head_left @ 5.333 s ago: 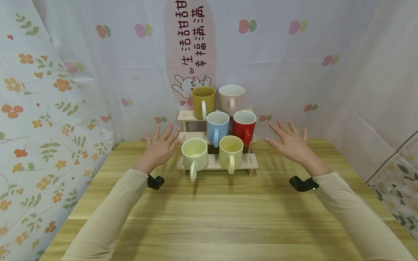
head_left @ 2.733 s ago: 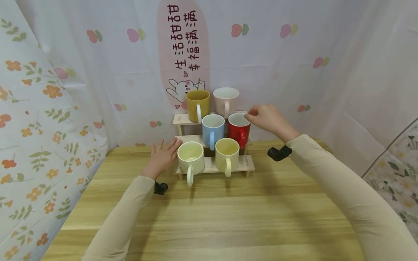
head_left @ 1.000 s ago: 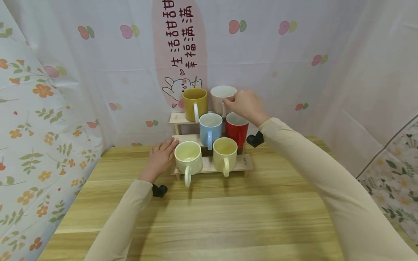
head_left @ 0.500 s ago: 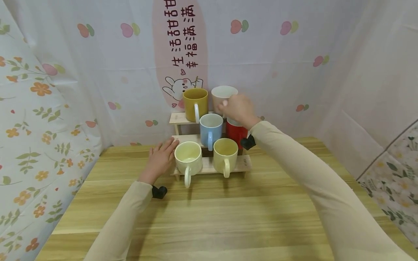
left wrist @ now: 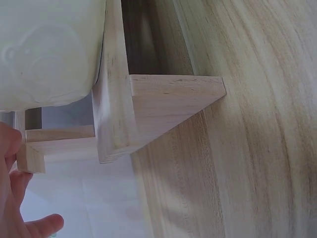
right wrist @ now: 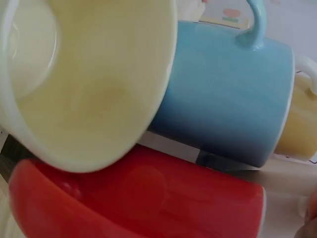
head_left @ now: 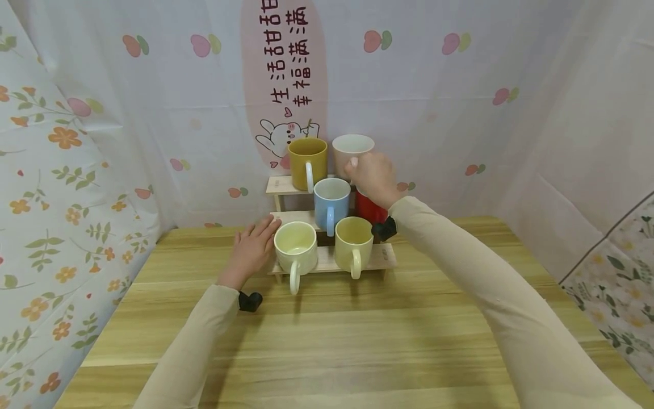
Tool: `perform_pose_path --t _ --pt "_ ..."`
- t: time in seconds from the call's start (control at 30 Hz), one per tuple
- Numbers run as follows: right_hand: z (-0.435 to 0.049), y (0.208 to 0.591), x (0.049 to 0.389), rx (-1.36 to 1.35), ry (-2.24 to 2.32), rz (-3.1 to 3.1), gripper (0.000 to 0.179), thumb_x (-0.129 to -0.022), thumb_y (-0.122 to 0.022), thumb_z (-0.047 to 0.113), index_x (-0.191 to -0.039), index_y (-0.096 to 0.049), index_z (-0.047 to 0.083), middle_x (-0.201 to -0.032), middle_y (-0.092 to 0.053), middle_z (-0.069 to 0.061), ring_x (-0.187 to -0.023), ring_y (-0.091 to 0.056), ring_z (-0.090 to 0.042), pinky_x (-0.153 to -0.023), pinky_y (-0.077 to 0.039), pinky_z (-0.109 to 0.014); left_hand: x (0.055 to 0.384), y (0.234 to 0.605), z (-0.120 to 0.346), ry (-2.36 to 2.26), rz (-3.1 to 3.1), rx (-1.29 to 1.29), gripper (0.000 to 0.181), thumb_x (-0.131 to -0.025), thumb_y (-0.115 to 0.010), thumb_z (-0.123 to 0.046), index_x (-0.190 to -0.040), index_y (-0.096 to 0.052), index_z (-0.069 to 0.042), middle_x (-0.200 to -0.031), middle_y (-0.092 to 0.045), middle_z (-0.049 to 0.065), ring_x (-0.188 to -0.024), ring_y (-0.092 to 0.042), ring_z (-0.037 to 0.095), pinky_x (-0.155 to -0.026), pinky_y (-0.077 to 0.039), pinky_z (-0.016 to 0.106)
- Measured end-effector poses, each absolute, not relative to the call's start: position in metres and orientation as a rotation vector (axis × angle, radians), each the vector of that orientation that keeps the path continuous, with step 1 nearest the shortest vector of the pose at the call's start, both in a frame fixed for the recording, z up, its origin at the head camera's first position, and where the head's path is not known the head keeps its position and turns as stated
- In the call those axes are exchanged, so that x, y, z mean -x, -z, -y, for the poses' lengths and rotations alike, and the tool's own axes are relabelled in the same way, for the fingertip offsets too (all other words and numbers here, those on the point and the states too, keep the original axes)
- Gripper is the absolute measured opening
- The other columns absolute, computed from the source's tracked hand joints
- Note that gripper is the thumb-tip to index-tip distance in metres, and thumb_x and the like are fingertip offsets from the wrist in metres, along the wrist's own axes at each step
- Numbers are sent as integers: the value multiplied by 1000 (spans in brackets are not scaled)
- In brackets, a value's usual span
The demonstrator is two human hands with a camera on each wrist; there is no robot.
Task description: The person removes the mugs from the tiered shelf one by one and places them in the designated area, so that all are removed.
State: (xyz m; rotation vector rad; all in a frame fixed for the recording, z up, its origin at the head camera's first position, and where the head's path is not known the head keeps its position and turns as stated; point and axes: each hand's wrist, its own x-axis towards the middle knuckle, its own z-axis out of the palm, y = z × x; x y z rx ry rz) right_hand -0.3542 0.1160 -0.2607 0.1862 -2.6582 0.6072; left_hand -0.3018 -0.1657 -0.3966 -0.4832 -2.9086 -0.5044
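A three-tier wooden rack [head_left: 380,257] carries several mugs. My right hand [head_left: 375,177] is curled at the pink mug [head_left: 352,146] on the top tier and appears to grip its handle, which the fingers hide. Below that hand is the red mug [head_left: 369,209], partly covered. In the right wrist view the fingertips [right wrist: 309,225] show at the edge by the pink mug. My left hand [head_left: 251,250] rests with fairly straight fingers against the left end of the middle shelf [left wrist: 32,158], beside the pale yellow mug [head_left: 296,250].
The mustard mug [head_left: 308,162] stands left on the top tier, the blue mug [head_left: 332,199] on the middle tier, and the yellow mug [head_left: 354,241] on the bottom right. A patterned curtain [head_left: 434,79] hangs behind the wooden table [head_left: 327,352].
My right hand has come from the right side over the red mug to the pink mug and lately sunk slightly. My left hand has moved in to the rack. The mugs stay in place.
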Motion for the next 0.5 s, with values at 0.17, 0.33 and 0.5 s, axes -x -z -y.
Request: perform_pose_path --t 0.17,0.33,0.5 --pt "-116 264 355 -200 -534 2627 40 -91 -39 22 -56 -53 9 -56 -55 -7 -57 -50 -25 -52 -37 -31 299 395 167 506 2937 498 48 -103 -34 -30 -150 -32 -23 -159 -23 2 -136 -28 52 -104 -14 74" --pt "-117 265 358 -208 -464 2568 40 -89 -38 19 -50 -44 10 -51 -48 -5 -55 -45 -25 -50 -32 -31 299 393 168 508 2954 506 48 -104 -33 -31 -151 -30 -24 -159 -22 1 -136 -28 52 -105 -12 74" --pt "-116 262 357 -198 -483 2553 42 -90 -38 21 -50 -44 10 -49 -49 -6 -53 -44 -24 -48 -30 -29 299 393 169 501 2952 496 48 -103 -34 -29 -151 -30 -24 -159 -22 2 -136 -28 52 -105 -13 74"
